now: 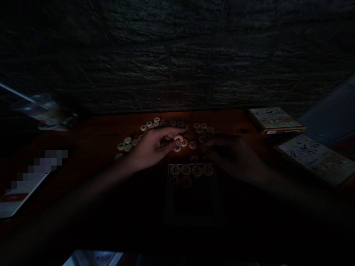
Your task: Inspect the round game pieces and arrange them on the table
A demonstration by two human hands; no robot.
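Observation:
Round pale Chinese chess pieces with red or black characters lie loosely across the wooden table. My left hand (pixel 155 146) reaches among them, with a Chinese chess piece (pixel 178 138) at its thumb tip, just above other pieces such as a red-marked one (pixel 184 143). In deep shadow, my right hand (pixel 230 155) is bent beside the pieces on the right; its fingertips are too dark to show whether they hold anything. Closer to me, a shallow square tray (pixel 194 199) carries a full row of pieces and two more at the left of its second row.
Two flat printed boxes, one farther back (pixel 274 117) and one nearer (pixel 316 157), lie on the right. A plastic cup with a straw (pixel 46 111) stands at the far left, above a phone-like slab (pixel 20 195). A dark brick wall (pixel 177 62) borders the table's back.

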